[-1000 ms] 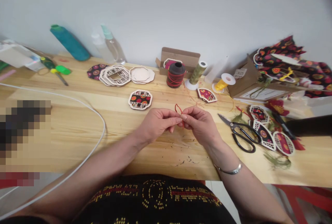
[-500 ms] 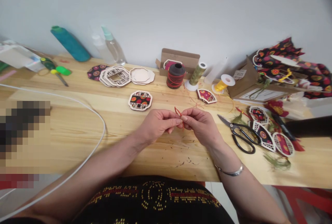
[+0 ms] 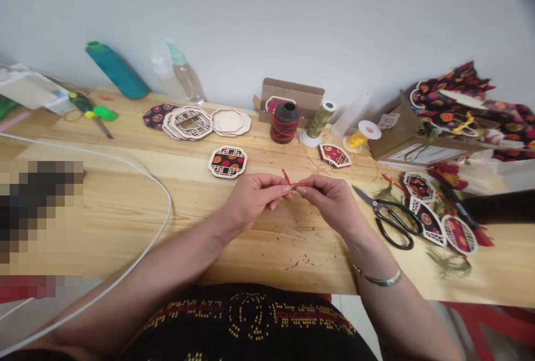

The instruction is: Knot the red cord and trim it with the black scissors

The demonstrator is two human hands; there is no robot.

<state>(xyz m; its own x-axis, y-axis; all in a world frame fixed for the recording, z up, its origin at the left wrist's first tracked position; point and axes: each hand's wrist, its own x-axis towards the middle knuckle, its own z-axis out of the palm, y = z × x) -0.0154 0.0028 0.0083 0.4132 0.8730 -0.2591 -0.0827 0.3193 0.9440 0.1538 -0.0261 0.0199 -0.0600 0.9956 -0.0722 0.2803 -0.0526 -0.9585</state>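
A thin red cord (image 3: 286, 177) runs between my two hands over the middle of the table. My left hand (image 3: 259, 196) pinches it, and a small loop or end sticks up above the fingertips. Close by on the right, my right hand (image 3: 324, 196) grips another part of the cord between thumb and forefinger. Whether the cord is knotted is too small to make out. Beyond my left hand lies a patterned ornament (image 3: 228, 162) with a pale openwork frame. Black-handled scissors (image 3: 388, 213) rest to the right of my right hand.
Along the wall stand a spool of red cord (image 3: 285, 121), a green spool (image 3: 320, 123), a yellow spool (image 3: 360, 137) and a spray bottle (image 3: 186, 74). Pale frames (image 3: 192, 122) are stacked at back left. A cardboard box (image 3: 397, 132) holds fabric. A white cable (image 3: 161, 180) curves across the left.
My right hand has drawn slightly away to the right, and a short stretch of red cord now spans the gap. The loop above my left fingertips looks narrower.
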